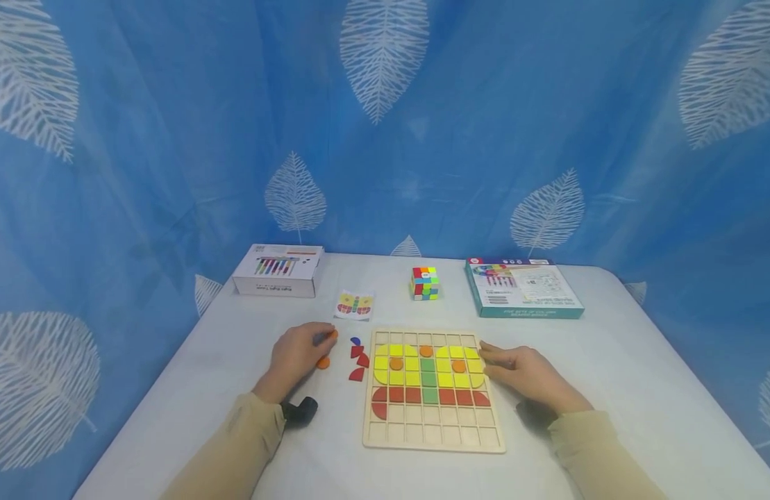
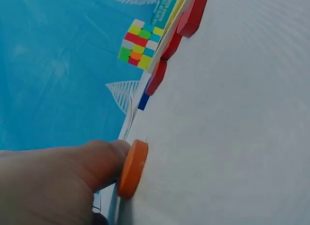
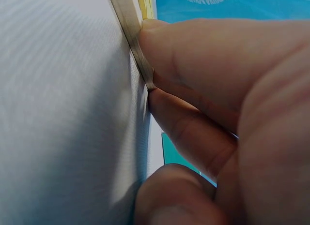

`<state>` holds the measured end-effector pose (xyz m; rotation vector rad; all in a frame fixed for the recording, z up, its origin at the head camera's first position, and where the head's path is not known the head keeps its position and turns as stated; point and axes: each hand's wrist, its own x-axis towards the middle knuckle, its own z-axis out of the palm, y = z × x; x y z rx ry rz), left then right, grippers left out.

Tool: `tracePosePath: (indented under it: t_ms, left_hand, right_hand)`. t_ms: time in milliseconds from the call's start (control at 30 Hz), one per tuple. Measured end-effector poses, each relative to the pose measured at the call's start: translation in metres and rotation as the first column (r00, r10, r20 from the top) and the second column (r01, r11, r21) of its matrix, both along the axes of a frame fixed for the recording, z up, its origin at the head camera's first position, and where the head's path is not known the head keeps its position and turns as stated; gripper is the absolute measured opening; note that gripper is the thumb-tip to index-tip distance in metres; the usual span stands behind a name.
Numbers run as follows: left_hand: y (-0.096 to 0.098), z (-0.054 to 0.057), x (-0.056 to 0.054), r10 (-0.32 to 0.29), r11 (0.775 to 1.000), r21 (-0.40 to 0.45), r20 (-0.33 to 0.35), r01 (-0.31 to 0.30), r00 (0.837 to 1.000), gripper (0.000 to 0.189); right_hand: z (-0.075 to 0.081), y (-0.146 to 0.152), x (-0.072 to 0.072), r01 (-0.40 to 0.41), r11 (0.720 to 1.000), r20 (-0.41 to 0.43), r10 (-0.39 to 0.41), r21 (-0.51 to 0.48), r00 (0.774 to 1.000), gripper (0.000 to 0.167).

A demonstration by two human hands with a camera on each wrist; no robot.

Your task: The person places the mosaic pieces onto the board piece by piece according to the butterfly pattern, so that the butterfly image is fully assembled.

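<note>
My left hand point(image 1: 297, 355) is at the left of the table, thumb and fingertips pinching an orange disc point(image 1: 333, 335). A second orange disc point(image 2: 133, 169) lies on the table beside the thumb. Straight fingers of my right hand point(image 1: 525, 375) touch the right edge of a wooden grid board point(image 1: 434, 446); the right wrist view shows the thumb against that edge. Yellow pieces point(image 1: 412, 378), orange discs point(image 1: 425, 351), green squares point(image 1: 428, 378) and red pieces point(image 1: 412, 395) fill part of the grid. Between left hand and board lie loose red pieces point(image 1: 357, 375) and a blue piece point(image 1: 356, 341).
A picture card point(image 1: 354, 305) with a coloured pattern lies behind the loose pieces. Behind the board stands a puzzle cube point(image 1: 425, 283). A white box point(image 1: 278, 271) is at the back left, a teal-edged box point(image 1: 523, 288) at the back right. A blue curtain point(image 1: 422, 173) hangs behind.
</note>
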<state>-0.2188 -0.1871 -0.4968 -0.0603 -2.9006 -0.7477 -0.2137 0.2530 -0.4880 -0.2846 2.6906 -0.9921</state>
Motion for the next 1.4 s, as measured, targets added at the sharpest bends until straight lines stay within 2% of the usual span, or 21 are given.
tracePosePath:
  t_ms: [200,367,467,533,600,633,733,767,800,833,867,1033,1167,1400]
  left_hand:
    - [0.003,-0.003,-0.001,-0.007,1.000,0.030,-0.015,0.008,1.000,0.027]
    - [0.015,0.006,0.009,-0.015,0.998,0.058,-0.039,0.017,0.999,0.028]
    - [0.030,0.014,0.022,-0.070,0.996,0.056,-0.090,0.075,0.994,0.028]
    - [0.040,0.019,0.032,-0.160,0.984,0.054,-0.134,0.169,0.978,0.024]
    - [0.051,0.024,0.044,-0.290,0.953,0.039,-0.159,0.300,0.944,0.021]
    - [0.056,0.025,0.050,-0.369,0.925,0.029,-0.165,0.378,0.915,0.020]
    - [0.069,0.028,0.064,-0.576,0.814,-0.009,-0.141,0.580,0.805,0.017]
    - [0.072,0.028,0.068,-0.621,0.781,-0.023,-0.122,0.624,0.774,0.017]
    - [0.075,0.028,0.070,-0.654,0.756,-0.030,-0.103,0.654,0.750,0.017]
    - [0.077,0.027,0.072,-0.673,0.739,-0.038,-0.084,0.672,0.735,0.017]
    - [0.079,0.027,0.074,-0.681,0.732,-0.048,-0.068,0.679,0.729,0.016]
    - [0.081,0.024,0.074,-0.672,0.739,-0.068,-0.029,0.670,0.740,0.015]
    - [0.080,0.023,0.073,-0.679,0.733,-0.071,-0.019,0.676,0.734,0.014]
    - [0.079,0.021,0.072,-0.688,0.725,-0.107,-0.052,0.680,0.724,0.012]
  right_hand:
    - [-0.001,0.002,0.000,0.010,1.000,0.010,-0.010,-0.010,1.000,0.048]
    - [-0.002,0.002,0.001,0.018,1.000,0.017,-0.018,-0.011,1.000,0.049]
    - [-0.003,0.003,0.001,0.021,1.000,0.021,-0.021,-0.015,1.000,0.048]
    - [-0.002,0.003,0.001,0.021,1.000,0.023,-0.020,-0.019,1.000,0.048]
    - [-0.002,0.003,0.000,0.020,1.000,0.027,-0.020,-0.022,0.999,0.047]
    - [-0.002,0.003,0.000,0.019,1.000,0.030,-0.018,-0.023,0.999,0.048]
    - [-0.001,0.002,-0.001,0.016,1.000,0.031,-0.015,-0.021,0.999,0.048]
    - [-0.001,0.002,-0.002,0.014,1.000,0.030,-0.013,-0.019,0.999,0.048]
    - [-0.001,0.002,-0.002,0.011,1.000,0.028,-0.011,-0.018,1.000,0.048]
    - [-0.002,0.002,-0.002,0.008,1.000,0.027,-0.008,-0.016,1.000,0.048]
    - [-0.002,0.002,-0.002,0.006,1.000,0.025,-0.006,-0.014,1.000,0.048]
    - [-0.004,0.003,-0.003,0.012,1.000,0.024,-0.012,-0.016,1.000,0.048]
    - [-0.004,0.003,-0.003,0.018,1.000,0.028,-0.017,-0.022,0.999,0.048]
    - [-0.005,0.003,-0.004,0.021,0.999,0.030,-0.021,-0.023,0.999,0.048]
